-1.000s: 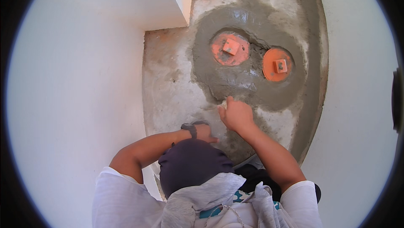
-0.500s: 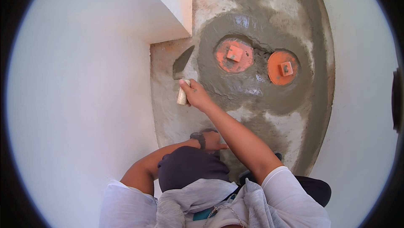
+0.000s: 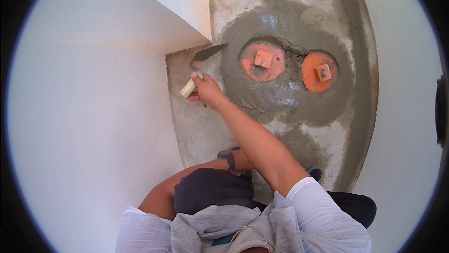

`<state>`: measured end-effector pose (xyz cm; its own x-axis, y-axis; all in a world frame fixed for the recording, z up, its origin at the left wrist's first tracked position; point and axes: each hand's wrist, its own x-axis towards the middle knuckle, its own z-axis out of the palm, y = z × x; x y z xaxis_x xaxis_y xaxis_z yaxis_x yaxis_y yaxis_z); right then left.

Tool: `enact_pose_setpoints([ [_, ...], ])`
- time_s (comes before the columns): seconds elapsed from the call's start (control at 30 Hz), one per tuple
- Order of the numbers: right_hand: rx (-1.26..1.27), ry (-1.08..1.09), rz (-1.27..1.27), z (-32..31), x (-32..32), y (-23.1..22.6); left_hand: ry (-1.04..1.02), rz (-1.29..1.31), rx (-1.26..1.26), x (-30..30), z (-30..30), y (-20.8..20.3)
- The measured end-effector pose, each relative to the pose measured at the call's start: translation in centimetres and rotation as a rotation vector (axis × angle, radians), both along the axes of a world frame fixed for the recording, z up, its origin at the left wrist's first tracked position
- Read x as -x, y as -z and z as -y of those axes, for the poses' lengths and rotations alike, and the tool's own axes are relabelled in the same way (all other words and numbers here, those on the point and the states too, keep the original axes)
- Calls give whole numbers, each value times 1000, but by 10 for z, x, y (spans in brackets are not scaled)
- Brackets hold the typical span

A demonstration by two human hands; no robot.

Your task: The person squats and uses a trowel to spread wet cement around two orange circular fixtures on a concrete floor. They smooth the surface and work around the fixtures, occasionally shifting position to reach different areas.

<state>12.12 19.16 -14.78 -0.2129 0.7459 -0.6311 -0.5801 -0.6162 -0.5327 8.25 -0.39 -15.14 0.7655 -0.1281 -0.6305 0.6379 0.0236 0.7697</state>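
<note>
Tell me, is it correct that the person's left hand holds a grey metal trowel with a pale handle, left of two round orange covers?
Wrong hand: the head view shows the right hand holding the grey metal trowel with its pale handle, left of two round orange covers.

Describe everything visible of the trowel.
The trowel has a dark grey, metal-looking blade tapering to a point, a thin bent neck and a pale, rounded handle, possibly wood. The right hand grips the handle, whose butt end juts out toward the picture's lower left. The blade points right and slightly up in view, its tip at the left edge of the grey mortar patch. Whether the blade touches the surface can't be told.
</note>
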Motion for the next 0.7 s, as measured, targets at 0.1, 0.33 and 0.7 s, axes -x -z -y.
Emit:
enact_pose_setpoints([
  [0.1,15,-23,-6,26,6,4,14,39,-97,-3,1,-7],
  [0.33,87,-58,-70,74,12,5,81,-313,251,-15,-24,-31],
  [0.7,81,-114,-32,147,-3,3,-51,-501,408,9,0,9],
])
